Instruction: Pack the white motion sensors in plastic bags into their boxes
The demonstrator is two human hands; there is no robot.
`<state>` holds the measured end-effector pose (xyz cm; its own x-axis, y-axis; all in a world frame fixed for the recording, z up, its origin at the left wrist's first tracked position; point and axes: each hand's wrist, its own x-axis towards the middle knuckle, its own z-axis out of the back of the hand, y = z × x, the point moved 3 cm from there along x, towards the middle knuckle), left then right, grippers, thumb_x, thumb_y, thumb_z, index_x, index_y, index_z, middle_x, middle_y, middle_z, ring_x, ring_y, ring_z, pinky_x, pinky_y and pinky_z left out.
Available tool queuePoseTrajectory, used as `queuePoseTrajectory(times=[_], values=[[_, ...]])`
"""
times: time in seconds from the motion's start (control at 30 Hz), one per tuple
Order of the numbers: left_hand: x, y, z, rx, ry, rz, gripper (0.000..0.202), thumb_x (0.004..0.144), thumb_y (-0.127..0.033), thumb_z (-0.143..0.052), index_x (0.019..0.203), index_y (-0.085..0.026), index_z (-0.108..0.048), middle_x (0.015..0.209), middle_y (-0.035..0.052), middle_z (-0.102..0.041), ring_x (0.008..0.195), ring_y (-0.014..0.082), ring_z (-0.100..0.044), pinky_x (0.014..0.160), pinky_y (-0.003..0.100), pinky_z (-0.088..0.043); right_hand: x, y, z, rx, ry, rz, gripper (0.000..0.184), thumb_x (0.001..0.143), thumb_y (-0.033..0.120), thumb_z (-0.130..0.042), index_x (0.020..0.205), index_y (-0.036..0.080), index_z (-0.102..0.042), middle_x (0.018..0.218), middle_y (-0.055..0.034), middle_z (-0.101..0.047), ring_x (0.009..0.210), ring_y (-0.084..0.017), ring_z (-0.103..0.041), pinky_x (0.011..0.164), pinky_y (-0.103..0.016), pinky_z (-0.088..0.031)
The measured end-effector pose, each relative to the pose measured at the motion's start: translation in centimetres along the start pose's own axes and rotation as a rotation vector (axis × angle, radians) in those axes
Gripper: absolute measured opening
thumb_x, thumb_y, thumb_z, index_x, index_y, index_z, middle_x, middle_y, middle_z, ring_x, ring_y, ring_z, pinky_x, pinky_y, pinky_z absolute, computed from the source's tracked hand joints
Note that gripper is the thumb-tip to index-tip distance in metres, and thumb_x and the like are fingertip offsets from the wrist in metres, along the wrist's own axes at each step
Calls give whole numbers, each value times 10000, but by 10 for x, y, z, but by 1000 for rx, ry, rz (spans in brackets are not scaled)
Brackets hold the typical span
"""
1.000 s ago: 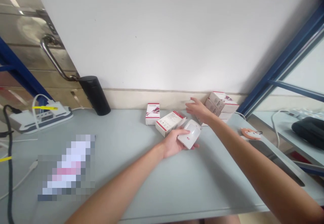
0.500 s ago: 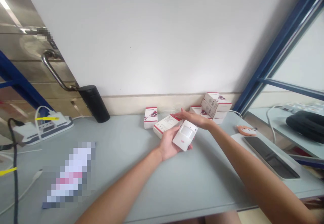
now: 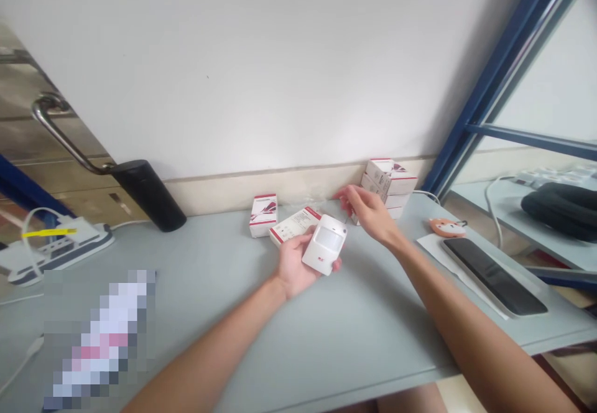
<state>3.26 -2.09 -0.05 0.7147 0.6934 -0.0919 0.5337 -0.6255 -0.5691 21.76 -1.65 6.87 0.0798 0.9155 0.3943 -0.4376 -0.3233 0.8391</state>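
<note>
My left hand (image 3: 293, 264) cradles a white plastic motion sensor (image 3: 325, 245), its lens side facing up toward me. My right hand (image 3: 368, 209) hangs just above the table with nothing in it, its fingers loosely bent, close to a stack of white and red product boxes (image 3: 387, 180). Beside the sensor, a similar box (image 3: 293, 225) lies flat, partly hidden behind it. Another box (image 3: 263, 215) stands upright further left, against the wall.
The pale grey table (image 3: 326, 338) runs along a white wall. A black cylinder (image 3: 149, 195) lies at the left, near a power strip (image 3: 60, 248). A dark tablet or phone (image 3: 494, 276) and an orange fox-shaped item (image 3: 448, 227) sit to the right.
My right hand has lifted off the flat box and shifted toward the stack, fingers bunching. The sensor has turned slightly in my left hand. The whole scene has slid left as my view turned right.
</note>
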Motion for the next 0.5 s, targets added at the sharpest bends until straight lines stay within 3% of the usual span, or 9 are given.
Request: queuePoseTrajectory(times=[0.13, 0.3, 0.5], values=[[-1, 0, -5, 13, 7, -37, 272, 914, -266, -554, 1161, -181, -633, 1099, 176, -736, 797, 315, -707, 702, 440, -507, -1, -3, -8, 15, 184, -154, 628, 1009, 730, -405, 1002, 210, -756, 790, -23, -596, 689, -154, -513, 637, -296, -415], [-3, -4, -8, 66, -14, -76, 292, 900, -284, -539, 1141, -148, -630, 1020, 175, -735, 685, 278, -675, 674, 416, -482, -4, -10, -3, 141, 388, -305, 494, 896, 689, -667, 794, 206, -659, 622, 43, -415, 562, -107, -346, 529, -278, -277], [-3, -6, -8, 78, -29, -120, 325, 908, -274, -538, 1193, -149, -634, 1042, 177, -741, 748, 284, -692, 700, 408, -492, -4, -10, -3, 224, 335, -319, 536, 816, 708, -755, 727, 201, -605, 581, 60, -382, 535, -88, -287, 520, -280, -226]])
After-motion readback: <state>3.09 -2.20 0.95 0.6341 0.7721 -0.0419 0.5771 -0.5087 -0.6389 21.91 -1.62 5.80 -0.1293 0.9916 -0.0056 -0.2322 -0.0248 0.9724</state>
